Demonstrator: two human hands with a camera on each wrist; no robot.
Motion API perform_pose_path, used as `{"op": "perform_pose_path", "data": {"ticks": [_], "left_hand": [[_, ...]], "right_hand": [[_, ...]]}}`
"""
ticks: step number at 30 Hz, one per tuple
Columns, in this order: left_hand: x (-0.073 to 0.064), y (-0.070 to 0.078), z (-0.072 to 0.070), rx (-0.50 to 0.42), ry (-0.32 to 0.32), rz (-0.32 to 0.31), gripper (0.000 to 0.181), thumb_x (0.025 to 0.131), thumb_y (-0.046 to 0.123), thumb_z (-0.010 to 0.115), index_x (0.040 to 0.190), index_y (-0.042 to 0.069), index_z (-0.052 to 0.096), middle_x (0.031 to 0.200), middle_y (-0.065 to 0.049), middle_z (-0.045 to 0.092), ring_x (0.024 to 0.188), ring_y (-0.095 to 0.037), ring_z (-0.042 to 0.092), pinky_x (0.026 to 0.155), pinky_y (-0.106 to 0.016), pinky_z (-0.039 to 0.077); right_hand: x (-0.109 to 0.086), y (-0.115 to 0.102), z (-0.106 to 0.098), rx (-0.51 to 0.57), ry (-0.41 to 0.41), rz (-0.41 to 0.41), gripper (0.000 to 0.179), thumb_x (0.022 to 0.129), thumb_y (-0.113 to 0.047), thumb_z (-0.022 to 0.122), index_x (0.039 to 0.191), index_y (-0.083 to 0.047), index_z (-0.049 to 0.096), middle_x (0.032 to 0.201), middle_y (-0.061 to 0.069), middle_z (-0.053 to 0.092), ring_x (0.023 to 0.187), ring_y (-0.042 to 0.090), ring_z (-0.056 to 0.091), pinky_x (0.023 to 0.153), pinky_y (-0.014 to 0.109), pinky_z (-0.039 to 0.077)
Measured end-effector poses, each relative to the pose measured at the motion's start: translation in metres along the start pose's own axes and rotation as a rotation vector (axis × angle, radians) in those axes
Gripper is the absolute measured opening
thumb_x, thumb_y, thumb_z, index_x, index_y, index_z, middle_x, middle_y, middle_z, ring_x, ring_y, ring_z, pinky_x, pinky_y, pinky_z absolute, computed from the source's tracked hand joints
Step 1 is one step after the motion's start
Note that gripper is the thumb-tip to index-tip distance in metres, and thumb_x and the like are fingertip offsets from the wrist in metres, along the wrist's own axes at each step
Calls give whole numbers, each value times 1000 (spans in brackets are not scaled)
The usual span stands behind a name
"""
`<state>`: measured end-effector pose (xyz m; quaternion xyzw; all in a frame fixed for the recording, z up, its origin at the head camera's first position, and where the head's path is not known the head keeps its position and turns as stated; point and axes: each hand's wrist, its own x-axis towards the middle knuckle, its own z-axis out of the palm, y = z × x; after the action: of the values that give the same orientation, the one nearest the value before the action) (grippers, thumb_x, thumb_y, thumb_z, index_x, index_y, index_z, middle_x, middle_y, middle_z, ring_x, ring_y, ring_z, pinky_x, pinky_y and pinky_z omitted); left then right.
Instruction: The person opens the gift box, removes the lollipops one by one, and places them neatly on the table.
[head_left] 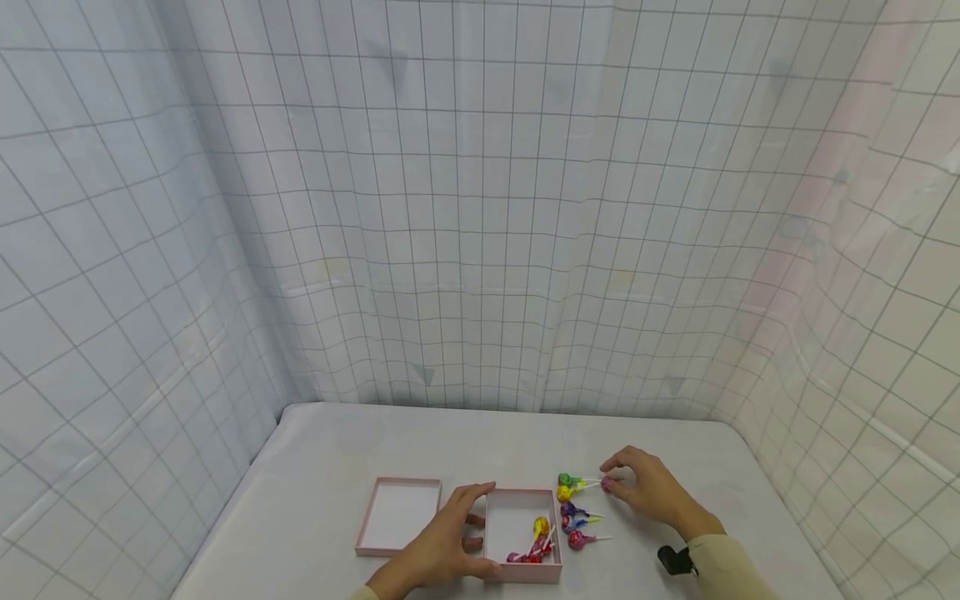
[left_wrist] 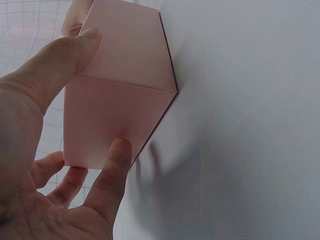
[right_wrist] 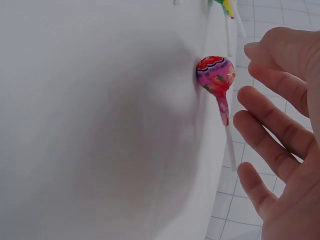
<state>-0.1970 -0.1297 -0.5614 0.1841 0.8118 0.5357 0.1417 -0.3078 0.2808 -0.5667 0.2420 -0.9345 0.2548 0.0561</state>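
Observation:
My left hand (head_left: pixel 448 537) holds an open pink box (head_left: pixel 531 573) at its left side, thumb on the near wall and fingers along the left wall. In the left wrist view, the thumb lies on one face of the box (left_wrist: pixel 120 45) and a fingertip presses another. Several wrapped lollipops, including a yellow one (head_left: pixel 541 526), lie in its right near part. My right hand (head_left: pixel 648 492) hovers at a pink-purple lollipop (right_wrist: pixel 216 76) on the table. The right wrist view shows its fingers loosely bent and spread, apart from the candy.
Between box and right hand lie several more lollipops: green (head_left: pixel 566 480), yellow (head_left: pixel 564 493), blue (head_left: pixel 570 523) and a red-pink one (head_left: pixel 576 540). A shallow pink lid (head_left: pixel 382 551) with a white inside rests left of the box. White gridded curtains (head_left: pixel 480 250) surround the white table (head_left: pixel 322 458).

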Motion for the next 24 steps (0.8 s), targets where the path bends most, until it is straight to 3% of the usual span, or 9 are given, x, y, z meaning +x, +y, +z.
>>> {"op": "perform_pose_path", "data": {"ticks": [6,13,21,24], "left_hand": [[0,1,1,8,3,-8,119,86,16,107,180,11,36,178,-26,36,142,-39,64,111,-41,71],[0,0,1,8,2,-8,118,86,14,107,180,12,36,178,-26,36,142,-39,64,111,-41,71],[1,-1,1,7,0,3,118,86,14,107,180,10,35,178,-26,36,141,-38,65,110,-39,71],[0,-2,1,0,1,7,118,86,13,107,180,10,36,178,-26,36,141,-39,65,110,-39,71]], "right_hand": [[0,-11,-4,-44,58,-33,19,99,-14,94,115,-19,85,118,-7,79,120,29,78,107,62,69],[4,-28,-7,-106,140,-173,23,94,-8,96,111,-19,84,118,-6,81,114,23,78,99,54,71],[9,-51,-11,-120,147,-249,27,94,-10,98,112,-25,84,123,-5,81,117,22,78,101,58,69],[10,-60,-11,-85,121,-273,26,95,-9,96,114,-23,84,126,-2,81,116,24,77,91,46,72]]}}
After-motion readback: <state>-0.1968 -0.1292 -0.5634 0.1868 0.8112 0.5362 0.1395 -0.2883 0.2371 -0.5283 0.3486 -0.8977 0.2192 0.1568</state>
